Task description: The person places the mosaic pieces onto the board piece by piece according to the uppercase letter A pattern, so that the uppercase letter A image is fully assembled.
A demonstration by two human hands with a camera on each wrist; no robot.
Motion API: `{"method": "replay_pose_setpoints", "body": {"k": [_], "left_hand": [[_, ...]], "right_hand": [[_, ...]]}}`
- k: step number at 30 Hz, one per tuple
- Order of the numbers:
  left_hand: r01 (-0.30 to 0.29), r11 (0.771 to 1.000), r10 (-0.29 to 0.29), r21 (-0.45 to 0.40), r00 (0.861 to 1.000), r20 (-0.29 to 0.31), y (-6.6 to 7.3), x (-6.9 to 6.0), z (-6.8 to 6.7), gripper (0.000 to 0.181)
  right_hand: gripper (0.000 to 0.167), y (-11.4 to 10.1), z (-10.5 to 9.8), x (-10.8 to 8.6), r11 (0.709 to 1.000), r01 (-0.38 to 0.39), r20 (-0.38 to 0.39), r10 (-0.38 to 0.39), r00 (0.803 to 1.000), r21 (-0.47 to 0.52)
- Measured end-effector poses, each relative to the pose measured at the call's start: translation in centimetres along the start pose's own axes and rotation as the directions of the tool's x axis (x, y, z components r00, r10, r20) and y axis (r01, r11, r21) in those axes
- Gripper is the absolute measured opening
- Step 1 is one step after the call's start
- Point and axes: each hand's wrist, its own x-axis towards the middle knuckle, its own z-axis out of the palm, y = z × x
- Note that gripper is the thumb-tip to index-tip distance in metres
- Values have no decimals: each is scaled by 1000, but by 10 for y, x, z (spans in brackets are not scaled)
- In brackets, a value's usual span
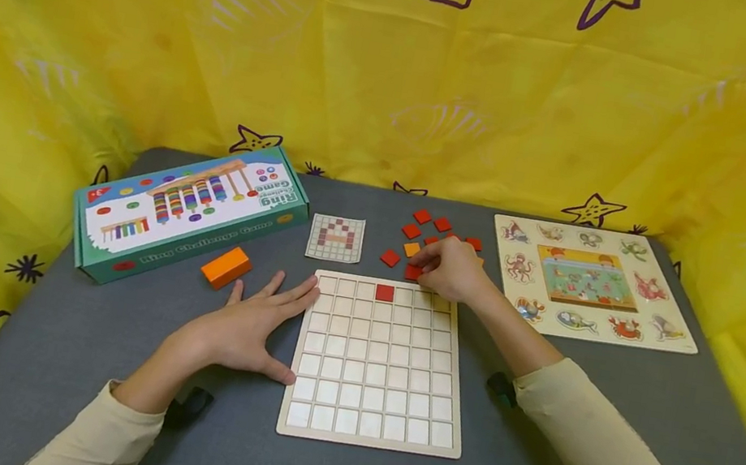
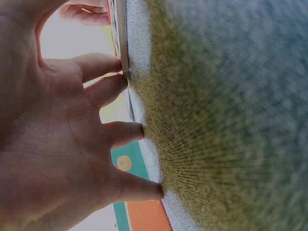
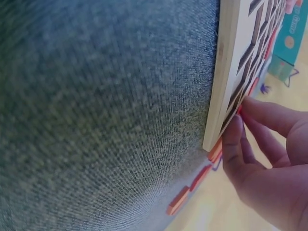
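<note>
Board [image 1: 368, 439], pale and divided into a grid of square pockets, lies on the desk [image 1: 217, 453] between the two grips. Right grip [image 1: 450, 270] is at work just beyond the board's far right part; thumb and fingertips are brought together, and the right wrist view shows them pinching a red tile [image 1: 413, 273]. Left grip [image 1: 256, 328] is unclenched, fingers spread, with fingertips set down on the desk; its thumb and index finger touch the left edge of the board. One placed tile [image 1: 384, 293], also red, sits in the middle pocket of the top row, left of the right grip and nearer the person. Loose tiles [image 1: 422, 216] are scattered beyond and around the right grip's fingertips, mostly red; one orange tile [image 1: 410, 249] lies just beside those fingertips. Further left of the same grip is a card [image 1: 336, 239] printed with a small grid pattern. Orange block [image 1: 226, 267] lies just beyond the left grip, with the game box [image 1: 191, 214] behind it, lying flat. Animal puzzle [image 1: 587, 324] lies to the right of the right grip, well apart from the left. Yellow cloth [image 1: 396, 96] with starfish drawings hangs beyond both grips.
</note>
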Motion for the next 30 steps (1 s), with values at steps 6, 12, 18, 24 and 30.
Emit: {"method": "replay_pose_setpoints", "body": {"k": [6,12,18,24,30], "left_hand": [[-8,1000,8,6,1000,-2,0,0,-1,123],[-10,1000,10,8,1000,3,1,0,-1,124],[1,1000,-1,11,1000,8,2,0,-2,124],[-3,1000,3,10,1000,2,2,0,-2,123],[-5,1000,5,8,1000,0,1,0,0,124]], "right_hand": [[27,-2,0,1,1000,20,-14,-20,1000,-21],[27,-3,0,2,1000,8,-12,-8,1000,-23],[28,-4,1,2,1000,7,-1,-7,1000,-17],[29,-5,2,3,1000,16,-6,-16,1000,-26],[28,-3,2,3,1000,-6,-16,6,1000,-2]]}}
